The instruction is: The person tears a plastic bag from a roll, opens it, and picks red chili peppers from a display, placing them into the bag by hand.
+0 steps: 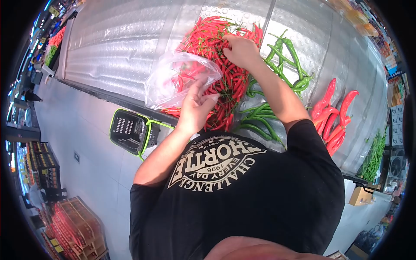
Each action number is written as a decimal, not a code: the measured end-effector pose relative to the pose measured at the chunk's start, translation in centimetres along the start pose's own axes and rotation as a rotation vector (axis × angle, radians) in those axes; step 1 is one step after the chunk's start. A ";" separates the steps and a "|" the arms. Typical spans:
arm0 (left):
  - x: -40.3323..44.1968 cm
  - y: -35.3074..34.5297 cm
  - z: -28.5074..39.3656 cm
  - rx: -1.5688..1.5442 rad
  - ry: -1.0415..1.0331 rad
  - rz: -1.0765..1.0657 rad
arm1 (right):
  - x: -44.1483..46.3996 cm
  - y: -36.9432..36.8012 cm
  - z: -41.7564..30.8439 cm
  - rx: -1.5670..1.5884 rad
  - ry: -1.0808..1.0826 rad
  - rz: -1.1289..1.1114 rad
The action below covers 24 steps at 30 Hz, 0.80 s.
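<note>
A large heap of thin red chili peppers (236,80) with green stems lies on the silvery, bubble-textured counter. At its left side, my left hand (195,110) holds a clear plastic bag (158,86) by the near part of its mouth. Some red chilies show through the film inside the bag. My right hand (242,50) is at the upper right of the heap, with thumb and fingers curled around chilies there. Its fingertips are partly hidden among them.
Long green peppers (290,56) lie right of the heap, with more green peppers (262,117) nearer my body. Larger red peppers (331,115) are farther right. A black basket with a green rim (128,130) stands below the counter edge at left. Stacked goods (71,225) stand lower left.
</note>
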State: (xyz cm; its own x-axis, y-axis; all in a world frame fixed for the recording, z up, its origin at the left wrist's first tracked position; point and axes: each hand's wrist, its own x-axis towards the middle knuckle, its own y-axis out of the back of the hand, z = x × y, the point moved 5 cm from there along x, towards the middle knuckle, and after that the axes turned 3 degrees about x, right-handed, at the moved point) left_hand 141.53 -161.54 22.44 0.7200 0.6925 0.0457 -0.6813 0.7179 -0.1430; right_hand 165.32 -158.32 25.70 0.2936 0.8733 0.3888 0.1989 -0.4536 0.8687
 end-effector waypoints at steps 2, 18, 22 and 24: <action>-0.2 -0.2 0.6 0.010 -0.002 -0.040 | 0.3 -0.1 -0.2 -0.022 -0.014 -0.014; -3.7 -0.3 1.9 -0.006 0.045 -0.179 | 0.8 2.5 1.2 0.349 -0.071 0.313; -3.8 0.8 3.1 -0.104 0.022 -0.112 | -2.3 4.4 0.2 1.124 -0.127 0.185; -3.6 1.0 4.0 -0.086 0.039 -0.022 | -5.2 5.2 -1.6 1.271 -0.234 0.049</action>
State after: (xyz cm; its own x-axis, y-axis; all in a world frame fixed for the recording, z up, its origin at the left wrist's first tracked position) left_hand 137.76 -163.01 26.04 0.7406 0.6718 0.0113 -0.6525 0.7231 -0.2267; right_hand 163.38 -164.89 28.65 0.4560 0.8580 0.2366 0.8896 -0.4468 -0.0944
